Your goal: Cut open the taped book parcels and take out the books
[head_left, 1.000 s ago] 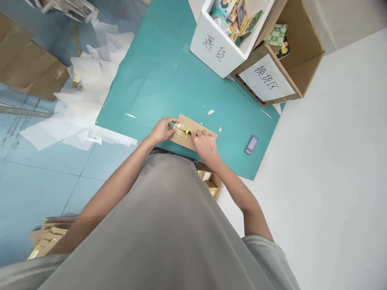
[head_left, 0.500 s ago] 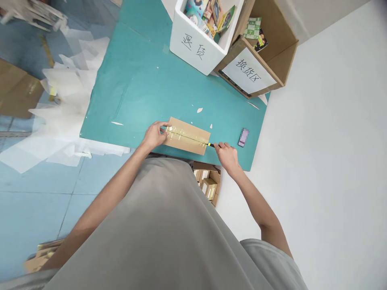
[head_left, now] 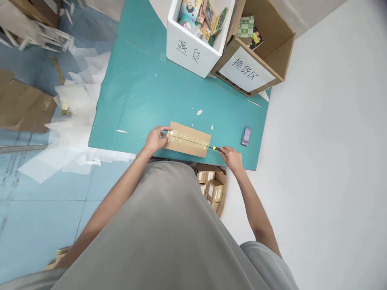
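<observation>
A long cardboard box (head_left: 191, 146) lies near the front edge of the table, with clear tape and a dark seam running along its top. Its left end is gripped by my left hand (head_left: 155, 139), thumb and fingers around the edge. In my right hand (head_left: 233, 158) is a utility knife (head_left: 215, 149), black with a yellow band. The blade points left at the box's right end, along the seam. Whether the tip still touches the box I cannot tell.
On the green table (head_left: 136, 96) stand a white bin (head_left: 193, 54) of books and an open cardboard carton (head_left: 279, 66). A phone (head_left: 246, 136) lies to the right. White paper sheets (head_left: 75, 108) pile at the left. Below the table edge, a carton (head_left: 223, 201) holds small boxes.
The knife and my right hand have drawn back to the right, beyond the box's end. My left hand keeps its hold on the box. The whole view has shifted slightly.
</observation>
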`<state>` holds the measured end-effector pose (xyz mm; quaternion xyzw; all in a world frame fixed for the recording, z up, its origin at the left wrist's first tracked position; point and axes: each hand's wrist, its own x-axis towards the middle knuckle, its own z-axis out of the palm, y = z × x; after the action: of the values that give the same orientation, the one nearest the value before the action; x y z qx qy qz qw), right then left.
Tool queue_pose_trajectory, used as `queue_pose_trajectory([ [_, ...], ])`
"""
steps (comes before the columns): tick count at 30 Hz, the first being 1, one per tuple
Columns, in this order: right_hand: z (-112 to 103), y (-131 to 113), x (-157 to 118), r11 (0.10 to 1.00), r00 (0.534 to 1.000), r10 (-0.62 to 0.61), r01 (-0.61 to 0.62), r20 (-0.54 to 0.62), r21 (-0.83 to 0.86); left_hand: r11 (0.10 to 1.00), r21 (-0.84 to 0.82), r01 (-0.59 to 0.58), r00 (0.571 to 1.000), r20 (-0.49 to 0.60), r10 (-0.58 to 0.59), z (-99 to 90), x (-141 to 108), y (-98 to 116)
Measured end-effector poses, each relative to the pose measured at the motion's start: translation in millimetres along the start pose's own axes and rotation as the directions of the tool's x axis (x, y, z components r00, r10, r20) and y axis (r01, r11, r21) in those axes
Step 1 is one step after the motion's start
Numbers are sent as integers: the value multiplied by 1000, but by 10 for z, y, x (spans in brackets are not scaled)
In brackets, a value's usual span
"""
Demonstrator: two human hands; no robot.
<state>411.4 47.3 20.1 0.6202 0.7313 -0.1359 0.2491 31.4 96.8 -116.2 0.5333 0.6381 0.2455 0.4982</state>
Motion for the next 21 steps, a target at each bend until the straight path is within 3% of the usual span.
queue_pose_trajectory([
  [9, 235, 147, 81, 982, 999, 2, 4, -34, 191, 1000, -6, -9, 1000, 4, 9, -7, 5, -15],
  [14, 349, 312, 94, 921, 996, -13, 46, -87, 387, 1000, -23, 1, 1000, 3, -1, 19, -3, -25],
  [17, 393, 340, 90, 829, 989, -17, 95, -145, 551, 1000, -27, 2, 1000, -11, -2, -29, -4, -54],
  [21, 460, 250, 107, 580, 968, 44, 178, -249, 795, 996, -80, 41, 998, -51, -45, -185, 0, -149],
])
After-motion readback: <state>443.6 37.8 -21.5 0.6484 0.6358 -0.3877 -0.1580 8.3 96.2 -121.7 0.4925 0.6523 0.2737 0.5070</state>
